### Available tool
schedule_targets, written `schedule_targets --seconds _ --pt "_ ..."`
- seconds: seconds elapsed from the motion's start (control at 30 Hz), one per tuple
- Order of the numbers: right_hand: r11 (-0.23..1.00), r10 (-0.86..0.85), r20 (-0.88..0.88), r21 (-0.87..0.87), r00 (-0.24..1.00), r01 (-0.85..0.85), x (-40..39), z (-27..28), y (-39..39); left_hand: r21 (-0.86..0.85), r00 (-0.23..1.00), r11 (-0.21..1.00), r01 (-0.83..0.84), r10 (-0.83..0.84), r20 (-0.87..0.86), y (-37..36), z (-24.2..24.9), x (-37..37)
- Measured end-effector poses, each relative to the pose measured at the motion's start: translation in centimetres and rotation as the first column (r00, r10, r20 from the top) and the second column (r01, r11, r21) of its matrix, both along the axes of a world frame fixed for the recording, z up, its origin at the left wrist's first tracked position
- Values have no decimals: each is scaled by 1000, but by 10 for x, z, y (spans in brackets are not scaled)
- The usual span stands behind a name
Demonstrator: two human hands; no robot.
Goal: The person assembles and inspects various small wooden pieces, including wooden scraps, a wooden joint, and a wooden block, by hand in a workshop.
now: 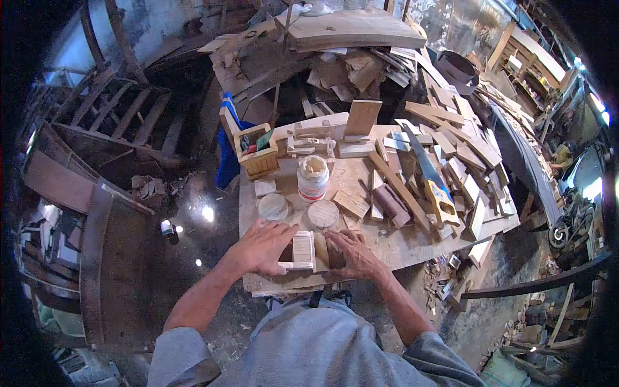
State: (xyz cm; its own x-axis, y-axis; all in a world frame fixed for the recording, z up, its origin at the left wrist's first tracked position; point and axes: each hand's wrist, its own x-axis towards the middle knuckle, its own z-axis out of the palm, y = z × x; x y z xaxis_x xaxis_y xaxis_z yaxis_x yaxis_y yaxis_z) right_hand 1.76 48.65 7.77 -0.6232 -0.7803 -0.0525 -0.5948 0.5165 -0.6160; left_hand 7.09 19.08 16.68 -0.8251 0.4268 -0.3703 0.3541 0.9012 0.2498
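- Head view, surface: a worn wooden bench [412,248] fills the middle, its top dusty and crowded with offcuts.
- On it lie a handsaw [431,177] with a yellow handle, a white jar [313,178], two round wooden discs [322,214] just in front of the jar, and a small crate [258,155] of tools at the far left corner.
- A board [362,118] stands upright behind the jar, near a stack of small wooden parts.
- Room: a cluttered workshop with a dark shiny floor [200,219], a wooden rack [122,116] at left, heaped planks [348,29] beyond the bench and shelves at far right.
- Left hand [261,248]: palm down, fingers slightly spread and bent, resting on the left side of a small box [302,250]; the thumb points toward the box.
- Right hand [351,255]: palm down, fingers loosely together and curved, touching a dark block [334,253] just right of the box.
- Box: pale, unfinished wood, small and rectangular, with thin slats visible on its top face; it sits on the bench's near edge, between the two hands, right in front of the person's grey shirt [316,348].
- Whether either hand truly grips rather than only presses, I cannot tell.
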Motion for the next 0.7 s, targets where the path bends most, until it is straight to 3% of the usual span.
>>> schedule_targets --seconds 0.47,0.7 --pt "1000 -1 -3 -10 1000 1 1 0 0 -50 1000 999 6 -6 8 1 -1 -1" --pt "999 -3 -43 -32 999 2 1 -4 1 12 999 1000 -24 24 -24 -3 -1 0"
